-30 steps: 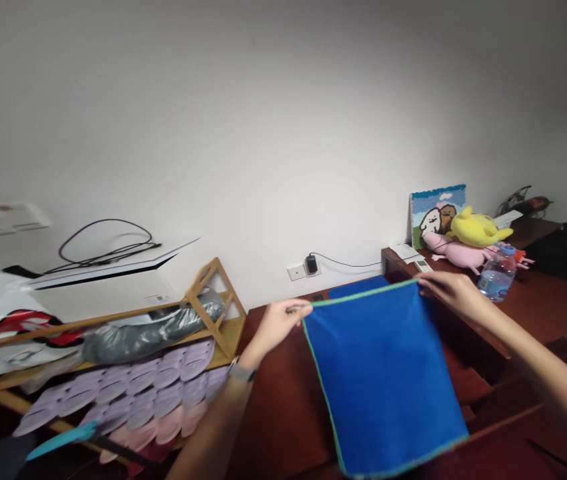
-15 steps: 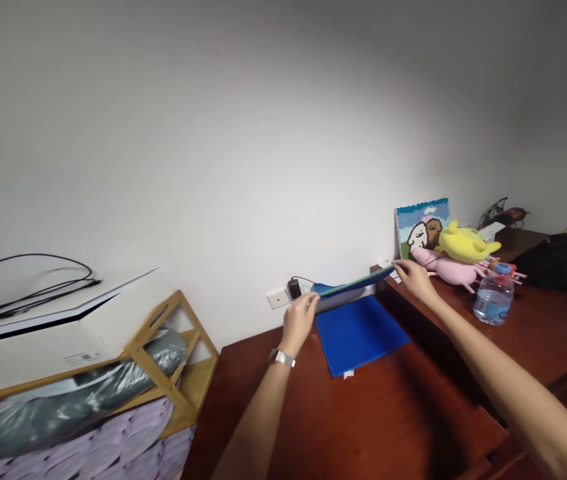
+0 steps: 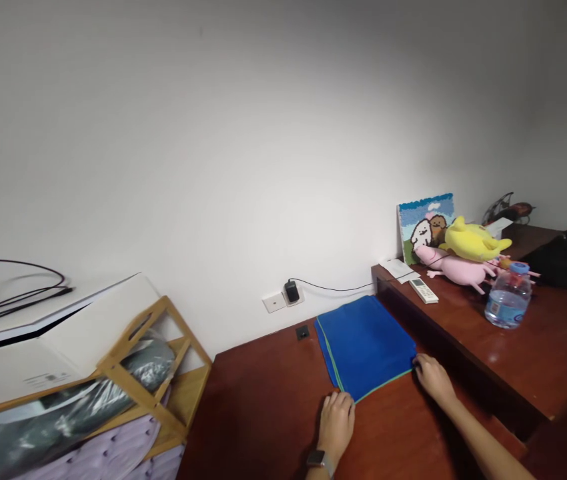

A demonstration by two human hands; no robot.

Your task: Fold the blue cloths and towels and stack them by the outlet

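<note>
A blue cloth (image 3: 366, 343) with green edging lies folded in a flat, roughly square shape on the dark red wooden desk (image 3: 263, 393). At its near left corner is my left hand (image 3: 337, 420), closed with the fingers curled over the cloth's edge; a watch is on that wrist. My right hand (image 3: 432, 378) is closed at the near right corner, its fingertips pinching the edge. The fingertips of both hands are partly hidden by the hands themselves.
To the right, a raised desk part holds a remote control (image 3: 423, 291), a water bottle (image 3: 508, 297), a pink plush toy (image 3: 456, 269), a yellow plush toy (image 3: 476, 241) and a dog picture (image 3: 426, 227). A black plug (image 3: 291, 291) sits in the wall. A wooden rack (image 3: 178, 380) stands left.
Both hands have come down and toward me, bringing the lifted layer of the cloth over onto its lower half. The remote control and the desk socket have come into view.
</note>
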